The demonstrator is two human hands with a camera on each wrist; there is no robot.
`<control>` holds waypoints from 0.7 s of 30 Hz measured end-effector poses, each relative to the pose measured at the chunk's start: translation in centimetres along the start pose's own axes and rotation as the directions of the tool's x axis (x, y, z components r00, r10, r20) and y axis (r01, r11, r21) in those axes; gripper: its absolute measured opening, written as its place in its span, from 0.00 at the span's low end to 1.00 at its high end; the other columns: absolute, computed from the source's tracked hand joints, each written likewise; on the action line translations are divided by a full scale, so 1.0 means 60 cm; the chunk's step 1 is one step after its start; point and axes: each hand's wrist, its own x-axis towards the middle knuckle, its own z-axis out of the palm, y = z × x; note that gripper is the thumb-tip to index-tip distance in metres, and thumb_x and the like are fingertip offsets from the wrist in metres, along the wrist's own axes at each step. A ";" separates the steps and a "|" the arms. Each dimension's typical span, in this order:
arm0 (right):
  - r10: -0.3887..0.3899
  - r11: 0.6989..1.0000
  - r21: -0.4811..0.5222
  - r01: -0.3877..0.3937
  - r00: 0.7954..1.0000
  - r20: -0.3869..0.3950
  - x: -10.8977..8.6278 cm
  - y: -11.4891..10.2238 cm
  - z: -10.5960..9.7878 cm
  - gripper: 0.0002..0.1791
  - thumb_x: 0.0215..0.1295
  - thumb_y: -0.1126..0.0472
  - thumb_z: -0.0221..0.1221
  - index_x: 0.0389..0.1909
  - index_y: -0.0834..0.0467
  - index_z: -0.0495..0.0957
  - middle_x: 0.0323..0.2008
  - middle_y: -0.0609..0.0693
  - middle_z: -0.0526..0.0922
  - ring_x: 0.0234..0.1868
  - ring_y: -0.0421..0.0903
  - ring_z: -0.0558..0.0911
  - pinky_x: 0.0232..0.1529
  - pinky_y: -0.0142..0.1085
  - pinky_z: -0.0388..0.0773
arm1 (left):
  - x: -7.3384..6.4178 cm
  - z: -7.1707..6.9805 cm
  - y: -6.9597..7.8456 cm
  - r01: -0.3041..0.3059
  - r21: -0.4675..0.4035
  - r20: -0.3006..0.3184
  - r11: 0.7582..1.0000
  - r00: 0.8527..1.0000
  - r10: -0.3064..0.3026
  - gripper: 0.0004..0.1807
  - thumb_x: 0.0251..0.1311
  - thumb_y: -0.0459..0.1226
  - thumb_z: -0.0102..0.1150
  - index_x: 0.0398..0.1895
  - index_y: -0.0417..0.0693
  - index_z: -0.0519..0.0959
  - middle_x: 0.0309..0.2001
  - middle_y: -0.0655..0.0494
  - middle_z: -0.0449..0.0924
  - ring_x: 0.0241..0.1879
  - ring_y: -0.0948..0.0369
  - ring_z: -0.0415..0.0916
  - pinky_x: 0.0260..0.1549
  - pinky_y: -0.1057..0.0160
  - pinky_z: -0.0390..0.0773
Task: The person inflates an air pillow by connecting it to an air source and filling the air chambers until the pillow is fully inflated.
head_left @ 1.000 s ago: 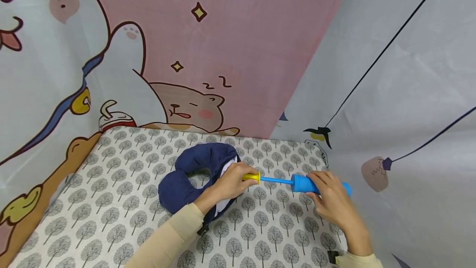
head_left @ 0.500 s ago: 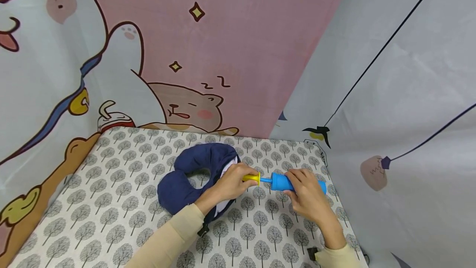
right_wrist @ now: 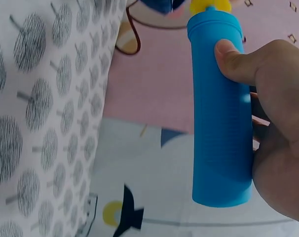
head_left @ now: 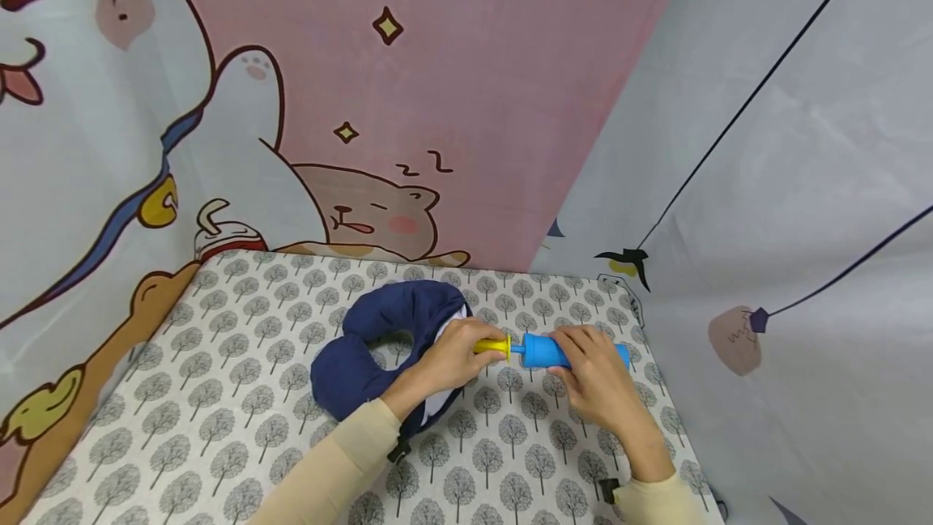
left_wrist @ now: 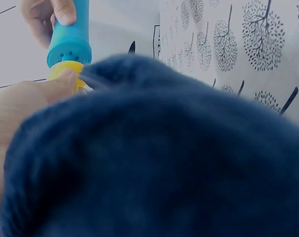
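A navy U-shaped neck pillow [head_left: 342, 375] lies on the table, white lining [head_left: 440, 403] showing along its open right edge. At that edge my left hand [head_left: 453, 355] grips the yellow end [head_left: 492, 346] of a blue hand pump. My right hand [head_left: 596, 375] is wrapped round the pump's blue barrel [head_left: 539, 351], its thumb along the side in the right wrist view. Only a short length of blue rod [head_left: 517, 349] shows between barrel and yellow end. In the left wrist view the pillow [left_wrist: 154, 158] fills the foreground and hides most of my left fingers.
A cloth [head_left: 240, 395] printed with grey trees covers the table. A black buckle [head_left: 398, 450] hangs from the pillow's near end. Behind stands a pink and white cartoon backdrop [head_left: 496, 104], with a pale curtain [head_left: 824, 282] along the right side.
My right hand has pushed the pump barrel leftward toward the yellow end, so the long exposed rod has become short. My left hand and the pillow have stayed in place.
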 end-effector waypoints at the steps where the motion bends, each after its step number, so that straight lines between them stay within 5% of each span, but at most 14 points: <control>1: 0.007 1.000 0.000 -0.007 1.000 -0.006 -0.005 0.006 -0.004 0.31 0.56 0.65 0.85 0.60 0.66 0.86 0.56 0.63 0.91 0.58 0.65 0.86 0.63 0.64 0.82 | 0.000 -0.001 0.000 0.001 -0.005 -0.001 1.000 1.000 -0.001 0.11 0.72 0.34 0.76 0.54 0.42 0.93 0.47 0.49 0.95 0.41 0.60 0.85 0.41 0.69 0.82; 14: 0.115 0.993 0.031 -0.114 0.993 -0.019 -0.068 0.076 -0.058 0.34 0.54 0.70 0.82 0.64 0.68 0.84 0.60 0.67 0.88 0.62 0.69 0.82 0.64 0.66 0.73 | 0.000 -0.006 0.003 -0.010 -0.003 -0.007 1.000 1.000 0.010 0.11 0.72 0.34 0.76 0.54 0.42 0.93 0.47 0.49 0.96 0.42 0.57 0.88 0.43 0.68 0.85; 21: 0.113 0.993 0.036 -0.112 0.993 -0.026 -0.077 0.086 -0.073 0.35 0.52 0.71 0.82 0.64 0.69 0.84 0.60 0.67 0.88 0.62 0.69 0.81 0.63 0.66 0.73 | -0.001 -0.002 0.001 0.000 -0.016 -0.011 1.000 1.000 0.000 0.12 0.71 0.34 0.76 0.54 0.42 0.93 0.48 0.49 0.96 0.42 0.58 0.88 0.44 0.68 0.85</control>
